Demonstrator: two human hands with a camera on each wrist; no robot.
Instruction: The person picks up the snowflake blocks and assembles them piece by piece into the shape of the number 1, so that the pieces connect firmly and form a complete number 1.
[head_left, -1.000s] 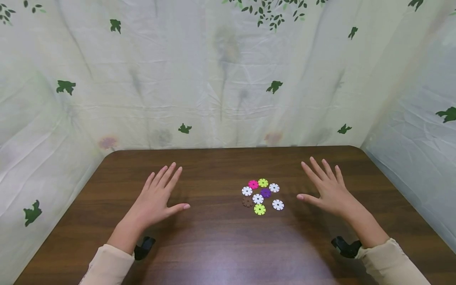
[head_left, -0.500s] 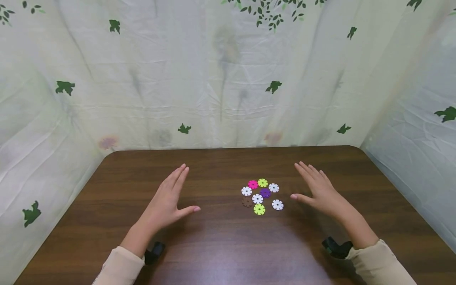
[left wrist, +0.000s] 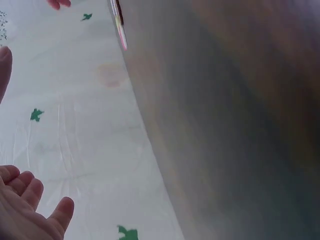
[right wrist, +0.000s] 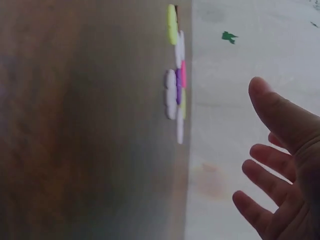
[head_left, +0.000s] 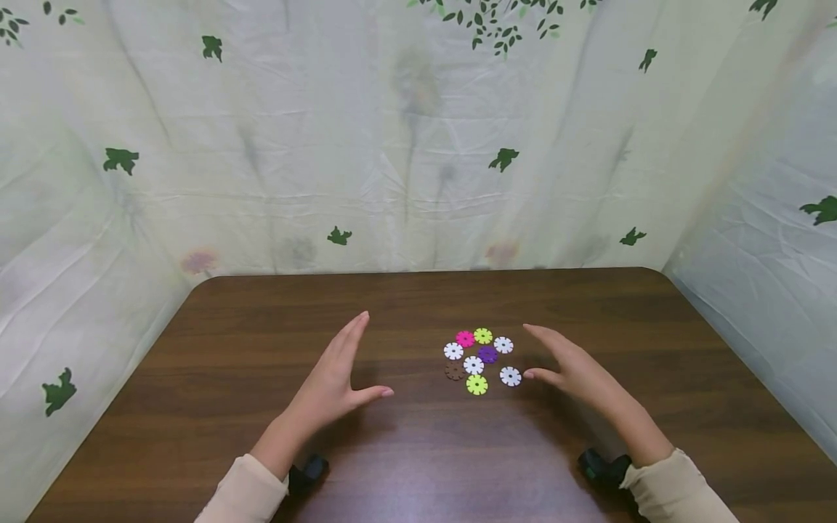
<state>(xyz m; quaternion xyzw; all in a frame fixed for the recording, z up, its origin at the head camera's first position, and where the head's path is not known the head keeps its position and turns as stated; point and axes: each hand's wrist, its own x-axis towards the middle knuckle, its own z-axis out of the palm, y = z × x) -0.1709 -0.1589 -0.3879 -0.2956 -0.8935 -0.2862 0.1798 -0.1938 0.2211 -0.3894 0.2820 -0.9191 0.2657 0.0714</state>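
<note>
1. Both hands have moved inward since the earlier frame, toward nine slotted toy discs (head_left: 482,357), which lie loosely clustered right of centre on the wood-grain table (head_left: 431,450).
2. Right hand (head_left: 582,374): fingers loosely extended, thumb apart near the rightmost white disc (head_left: 507,380), gripping nothing. Left hand (head_left: 330,385): likewise spread and holding nothing, farther off.
3. Likely step: approach, before contact; thin discs would call for a fingertip pinch next.
4. No brand, label or writing is legible on discs, black wrist cameras (head_left: 311,472) or leaf-and-bird-printed backdrop (head_left: 366,131).

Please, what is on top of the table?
Nine discs: four white, two yellow, one pink, one purple, one brown. In the head view, what the hands cover cannot be seen.
</note>
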